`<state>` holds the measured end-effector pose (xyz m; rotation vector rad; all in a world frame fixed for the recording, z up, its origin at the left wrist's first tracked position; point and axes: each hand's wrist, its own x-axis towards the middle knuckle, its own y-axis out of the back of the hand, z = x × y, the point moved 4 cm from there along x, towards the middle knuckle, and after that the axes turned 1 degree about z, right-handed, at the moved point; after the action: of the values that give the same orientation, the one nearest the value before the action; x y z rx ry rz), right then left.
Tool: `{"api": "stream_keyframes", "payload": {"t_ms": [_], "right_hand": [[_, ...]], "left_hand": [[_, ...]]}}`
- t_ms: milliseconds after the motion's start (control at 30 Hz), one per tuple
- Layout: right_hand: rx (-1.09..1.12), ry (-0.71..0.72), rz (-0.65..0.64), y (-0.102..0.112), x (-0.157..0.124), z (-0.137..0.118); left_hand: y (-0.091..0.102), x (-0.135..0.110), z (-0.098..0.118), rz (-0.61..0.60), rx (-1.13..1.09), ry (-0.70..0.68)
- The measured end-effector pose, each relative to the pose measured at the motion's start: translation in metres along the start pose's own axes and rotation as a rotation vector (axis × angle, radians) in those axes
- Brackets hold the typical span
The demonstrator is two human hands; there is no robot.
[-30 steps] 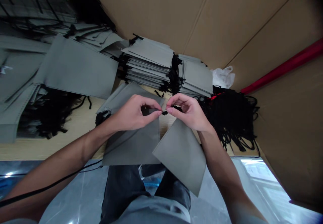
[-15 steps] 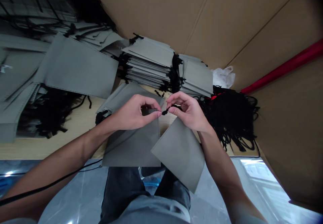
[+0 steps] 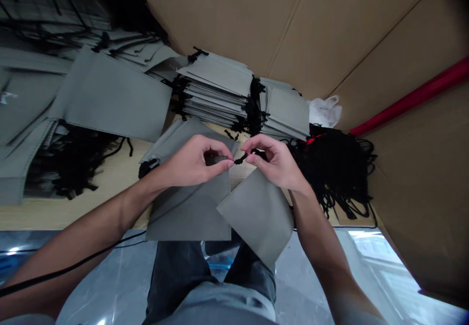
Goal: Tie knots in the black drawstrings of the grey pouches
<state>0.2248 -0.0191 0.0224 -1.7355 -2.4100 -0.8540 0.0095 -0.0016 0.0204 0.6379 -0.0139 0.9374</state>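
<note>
Between my two hands runs a short piece of black cord (image 3: 240,160) with a knot in it. My left hand (image 3: 200,162) pinches one end between thumb and forefinger. The other side of the knot is gripped by the thumb and fingers of my right hand (image 3: 273,161). A grey flat pouch (image 3: 258,212) hangs tilted below my right hand, over the table's front edge; where its cord joins is hidden by the hand. Under my left hand, another grey pouch (image 3: 190,212) lies on the table and overhangs the edge.
Stacks of grey pouches with black cords (image 3: 216,100) stand behind my hands, with a second stack (image 3: 287,110) beside them. A heap of black cords (image 3: 337,168) lies right, near a white plastic bag (image 3: 325,111). More pouches (image 3: 113,95) pile up left. Cardboard walls (image 3: 238,17) enclose the back.
The knot shows a little more between my fingertips, which are slightly farther apart. The hanging pouch has swung slightly left and up.
</note>
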Motion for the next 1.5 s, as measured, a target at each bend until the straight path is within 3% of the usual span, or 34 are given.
{"api": "stream_keyframes", "payload": {"t_ms": [133,367,633,833,1267,1500], "right_hand": [[-0.073,0.056,-0.108,-0.007,-0.003,-0.007],[-0.139,0.090,-0.070,-0.014,-0.004,-0.011],[0.064,0.005,-0.144,-0.016,-0.006,-0.004],[0.125,0.012,-0.096,-0.014,-0.008,-0.004],[0.091,-0.009,0.097,-0.012,-0.002,0.003],[0.123,0.014,0.109,-0.017,-0.001,0.002]], "left_hand": [[-0.001,0.000,0.001,-0.012,-0.010,-0.015],[-0.004,-0.001,0.000,-0.074,-0.025,-0.029],[0.004,-0.003,0.008,-0.213,-0.062,-0.119],[0.012,-0.005,0.014,-0.300,-0.183,-0.132],[0.014,-0.001,0.008,-0.095,-0.007,-0.055],[0.010,0.000,0.008,0.095,-0.034,-0.077]]}}
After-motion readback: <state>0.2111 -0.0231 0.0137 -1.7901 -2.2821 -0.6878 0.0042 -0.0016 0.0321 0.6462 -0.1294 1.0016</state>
